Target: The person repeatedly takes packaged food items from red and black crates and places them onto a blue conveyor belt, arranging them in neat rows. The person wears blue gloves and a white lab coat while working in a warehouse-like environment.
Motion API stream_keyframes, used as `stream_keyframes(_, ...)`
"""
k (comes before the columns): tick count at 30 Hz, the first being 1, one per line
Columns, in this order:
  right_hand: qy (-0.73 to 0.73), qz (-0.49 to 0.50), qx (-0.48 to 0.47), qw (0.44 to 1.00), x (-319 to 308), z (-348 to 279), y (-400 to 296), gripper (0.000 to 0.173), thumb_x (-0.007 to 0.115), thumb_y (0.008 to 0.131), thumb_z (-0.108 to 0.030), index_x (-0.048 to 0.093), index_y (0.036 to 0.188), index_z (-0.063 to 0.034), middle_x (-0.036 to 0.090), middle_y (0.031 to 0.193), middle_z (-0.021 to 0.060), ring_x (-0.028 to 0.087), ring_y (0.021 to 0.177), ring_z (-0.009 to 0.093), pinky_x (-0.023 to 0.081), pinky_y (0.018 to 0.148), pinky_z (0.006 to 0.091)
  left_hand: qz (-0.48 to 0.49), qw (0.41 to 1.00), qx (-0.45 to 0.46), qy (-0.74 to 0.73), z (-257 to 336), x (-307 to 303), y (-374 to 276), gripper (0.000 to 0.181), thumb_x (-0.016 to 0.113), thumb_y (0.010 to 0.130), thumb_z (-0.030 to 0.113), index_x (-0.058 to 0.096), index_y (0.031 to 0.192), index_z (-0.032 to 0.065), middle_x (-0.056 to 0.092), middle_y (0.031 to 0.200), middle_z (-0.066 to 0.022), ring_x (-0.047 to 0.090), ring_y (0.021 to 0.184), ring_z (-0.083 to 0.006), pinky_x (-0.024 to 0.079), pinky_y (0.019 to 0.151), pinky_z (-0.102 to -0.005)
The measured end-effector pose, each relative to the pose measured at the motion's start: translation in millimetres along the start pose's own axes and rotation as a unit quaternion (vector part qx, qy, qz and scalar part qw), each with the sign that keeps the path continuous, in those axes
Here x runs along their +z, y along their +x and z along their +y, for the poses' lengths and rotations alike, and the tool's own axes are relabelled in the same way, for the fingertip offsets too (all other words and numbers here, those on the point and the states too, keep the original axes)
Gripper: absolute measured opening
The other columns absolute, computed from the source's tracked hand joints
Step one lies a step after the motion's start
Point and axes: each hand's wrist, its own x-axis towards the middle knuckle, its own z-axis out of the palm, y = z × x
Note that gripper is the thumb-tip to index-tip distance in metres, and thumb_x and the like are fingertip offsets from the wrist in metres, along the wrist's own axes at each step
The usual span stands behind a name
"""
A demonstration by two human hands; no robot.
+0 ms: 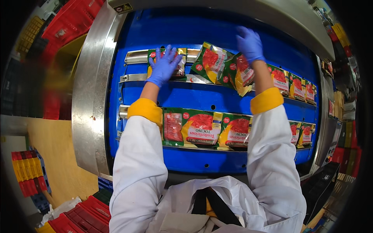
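Observation:
My left hand (165, 64), in a blue-violet glove, lies with fingers spread on a green, red and yellow plastic food packet (181, 62). That packet rests across the upper pair of metal bars (137, 56) on a blue machine bed (186, 94). My right hand (250, 43), gloved alike, is over the bed's far part with fingers apart and no packet visible in it. Just below it, a tilted packet (243, 74) overlaps another slanted packet (211, 62). Nearer me, a lower row of packets (201, 128) lies side by side, partly hidden by my right sleeve.
A grey machine cover (233, 8) arches over the far edge. Steel side plates (93, 96) flank the bed. More packets (295, 86) line the upper row's right end. Red crates (84, 215) stand at lower left, with another red crate (72, 23) at upper left.

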Motion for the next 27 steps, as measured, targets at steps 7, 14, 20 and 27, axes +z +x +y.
stream_keyframes(7,0.435,-0.189,0.224,0.852,-16,64,-52,0.021,0.056,0.087,-0.009,0.062,0.106,-0.0024,0.064,0.097,0.0063,0.058,0.090,0.015,0.044,0.083,0.0250,0.057,0.959,0.125,-0.247,129,2,-31,0.048,0.068,0.078,0.044,0.061,0.105,0.0042,0.062,0.096,-0.0133,0.058,0.093,-0.0272,0.046,0.082,-0.0344)
stream_keyframes(14,0.498,-0.060,0.158,0.851,-138,60,-103,0.014,0.057,0.087,-0.012,0.062,0.096,-0.0020,0.060,0.088,0.0028,0.054,0.084,0.011,0.043,0.079,0.0235,0.144,0.952,-0.092,-0.255,142,17,-37,0.047,0.070,0.076,0.045,0.062,0.094,0.0026,0.064,0.082,-0.0121,0.062,0.075,-0.0265,0.051,0.070,-0.0346)
stream_keyframes(20,0.485,0.013,0.233,0.843,-147,158,-184,0.018,0.059,0.085,-0.012,0.060,0.100,-0.0017,0.060,0.094,0.0035,0.055,0.088,0.012,0.042,0.082,0.0242,-0.080,0.991,-0.097,-0.044,162,28,-41,0.042,0.065,0.078,0.039,0.063,0.096,0.0014,0.065,0.090,-0.0196,0.063,0.085,-0.0336,0.050,0.076,-0.0415)
stream_keyframes(27,-0.005,0.028,0.125,0.992,-133,166,-184,0.040,0.061,0.077,-0.007,0.054,0.117,-0.0106,0.058,0.111,0.0126,0.056,0.102,0.029,0.043,0.091,0.0352,0.048,0.980,0.077,-0.176,213,6,-30,0.022,0.063,0.079,0.017,0.059,0.092,-0.0006,0.063,0.089,-0.0193,0.061,0.084,-0.0360,0.049,0.073,-0.0409)
